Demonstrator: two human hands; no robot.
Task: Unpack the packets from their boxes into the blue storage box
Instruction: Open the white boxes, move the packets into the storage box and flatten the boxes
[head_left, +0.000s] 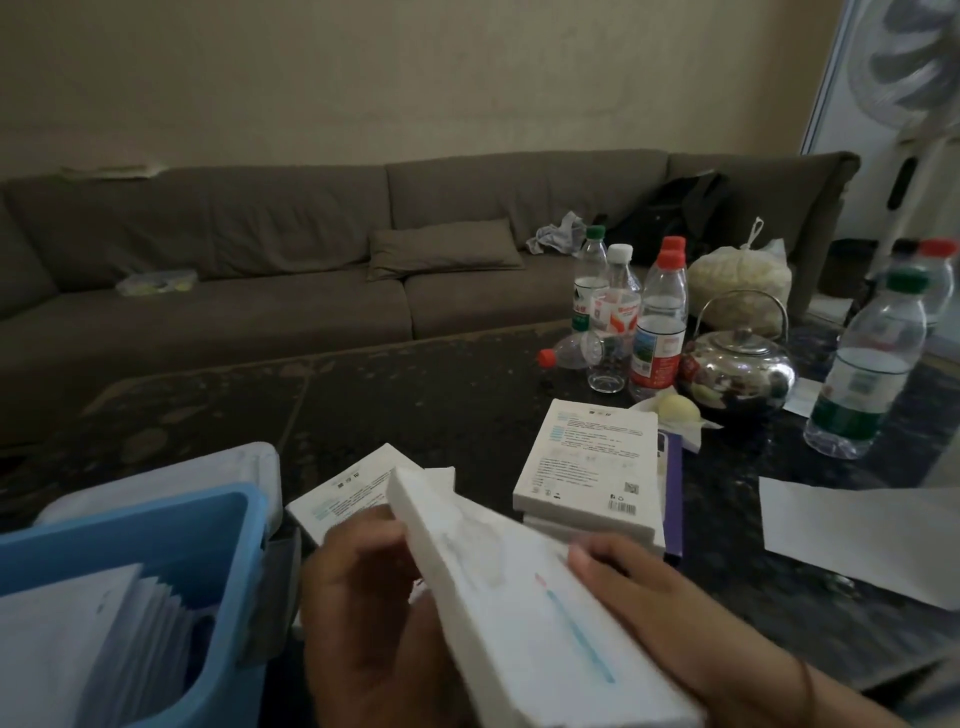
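No wording can be read anywhere. The stacked white box (589, 457) on the tabletop (415, 405) carries rows of small print and a QR-like square, all too fine to read. Labels on the water bottles (657, 332) are blurred.

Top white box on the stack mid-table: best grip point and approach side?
Judging by its pose, pinch the top white box across its long side edges, coming from above and from the near end. It lies flat, printed face up, on the stack, so those edges stand proud. Water bottles and the kettle crowd the far side. Both hands, left hand and right hand, now hold another box.
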